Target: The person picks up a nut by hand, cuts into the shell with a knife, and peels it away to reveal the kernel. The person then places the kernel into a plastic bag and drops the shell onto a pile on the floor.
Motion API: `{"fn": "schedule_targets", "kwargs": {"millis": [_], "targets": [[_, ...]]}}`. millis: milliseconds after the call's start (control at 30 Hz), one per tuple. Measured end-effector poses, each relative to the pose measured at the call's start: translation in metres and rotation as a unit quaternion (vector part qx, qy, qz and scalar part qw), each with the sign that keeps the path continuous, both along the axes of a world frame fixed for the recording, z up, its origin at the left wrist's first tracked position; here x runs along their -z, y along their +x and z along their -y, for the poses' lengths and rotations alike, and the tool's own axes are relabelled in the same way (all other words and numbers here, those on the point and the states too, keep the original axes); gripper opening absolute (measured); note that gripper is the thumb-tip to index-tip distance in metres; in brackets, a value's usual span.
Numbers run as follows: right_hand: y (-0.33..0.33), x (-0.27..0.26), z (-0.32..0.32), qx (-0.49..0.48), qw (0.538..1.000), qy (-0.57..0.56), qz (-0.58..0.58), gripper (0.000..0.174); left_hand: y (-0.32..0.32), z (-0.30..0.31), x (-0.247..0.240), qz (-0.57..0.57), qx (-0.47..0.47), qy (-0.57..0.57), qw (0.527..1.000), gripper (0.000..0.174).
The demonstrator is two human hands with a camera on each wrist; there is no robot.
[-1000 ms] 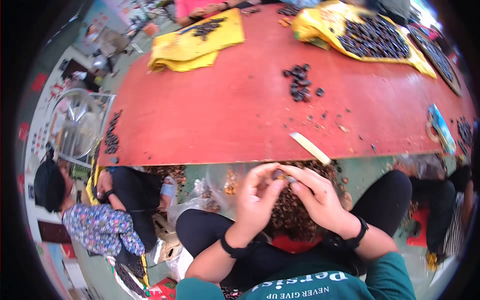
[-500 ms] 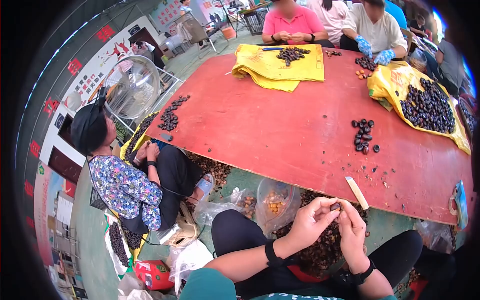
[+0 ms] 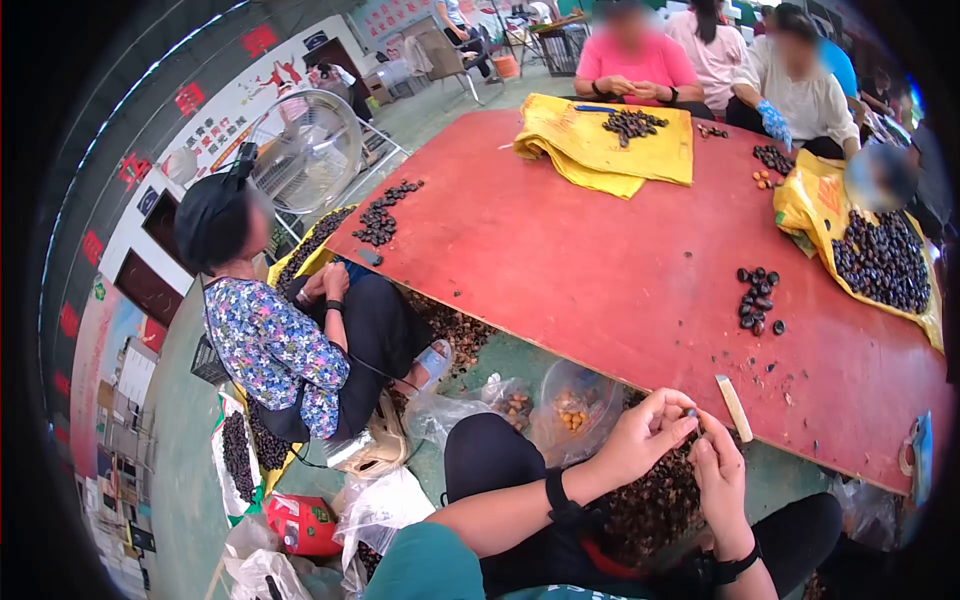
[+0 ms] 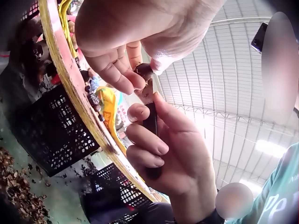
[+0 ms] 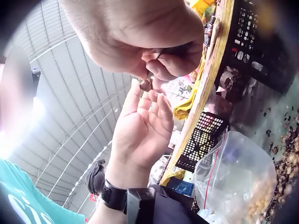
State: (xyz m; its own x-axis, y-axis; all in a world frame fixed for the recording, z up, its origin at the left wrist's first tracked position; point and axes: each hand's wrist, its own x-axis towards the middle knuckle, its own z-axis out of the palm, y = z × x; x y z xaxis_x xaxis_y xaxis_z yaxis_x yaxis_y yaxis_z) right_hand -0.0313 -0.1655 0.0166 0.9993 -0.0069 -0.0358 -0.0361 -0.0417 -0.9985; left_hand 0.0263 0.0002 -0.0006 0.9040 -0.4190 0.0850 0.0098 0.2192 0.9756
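In the left wrist view, my left hand [image 4: 140, 28] pinches a dark brown, glossy nut [image 4: 144, 71] between thumb and fingers. My right hand [image 4: 182, 149] has its fingers curled round the black handle of a small knife [image 4: 150, 120], thumb up near the blade. The short blade's tip is right at the nut. Both hands meet in front of the table edge in the head view, left hand [image 3: 645, 440] beside right hand [image 3: 720, 475]. From the right wrist, the nut [image 5: 146, 85] shows between the hands, the knife handle mostly hidden in the palm.
Shell scraps [image 3: 650, 515] lie heaped below my hands. A clear bag [image 3: 548, 440] with yellow kernels stands to the left. On the red table [image 3: 560, 270] are a small nut group [image 3: 758, 300], a pale strip [image 3: 733, 408] and a yellow sack [image 3: 812, 195] under many nuts. People sit around.
The head view has swung left and up, so the table and the seated people sit differently in it. My hands stay together at the nut throughout.
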Motion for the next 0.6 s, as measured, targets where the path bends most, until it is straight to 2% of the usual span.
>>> {"fn": "schedule_targets", "kwargs": {"millis": [133,200,233,267,300,367,467,600], "targets": [[-0.001,-0.003,-0.005,-0.005,0.998,-0.038,0.041,0.039,-0.004,0.0,-0.009,0.037,-0.033,0.041,0.998,0.031],[-0.005,-0.015,0.001,-0.037,0.998,0.032,-0.047,0.041,-0.004,-0.001,-0.011,0.016,-0.05,0.018,0.998,0.029],[-0.005,-0.012,0.001,-0.04,0.998,0.043,-0.001,0.043,-0.001,-0.006,-0.01,0.022,-0.046,0.045,0.998,0.03],[-0.005,-0.012,0.003,-0.05,0.998,0.034,0.026,0.043,-0.001,-0.007,-0.015,0.021,-0.043,0.02,0.999,0.032],[-0.008,-0.016,0.004,-0.057,0.997,0.055,-0.011,0.044,-0.001,-0.007,-0.015,0.015,-0.032,-0.002,0.999,0.033],[-0.009,-0.022,0.005,-0.064,0.997,0.05,-0.003,0.046,0.0,-0.007,-0.014,0.017,-0.019,-0.034,0.999,0.036],[-0.007,-0.023,0.005,-0.067,0.994,-0.007,0.082,0.048,0.0,-0.007,-0.011,0.029,-0.014,-0.059,0.998,0.037],[-0.006,-0.022,0.009,-0.075,0.993,0.0,0.093,0.05,0.0,-0.005,-0.009,0.05,-0.011,-0.059,0.997,0.036]]}}
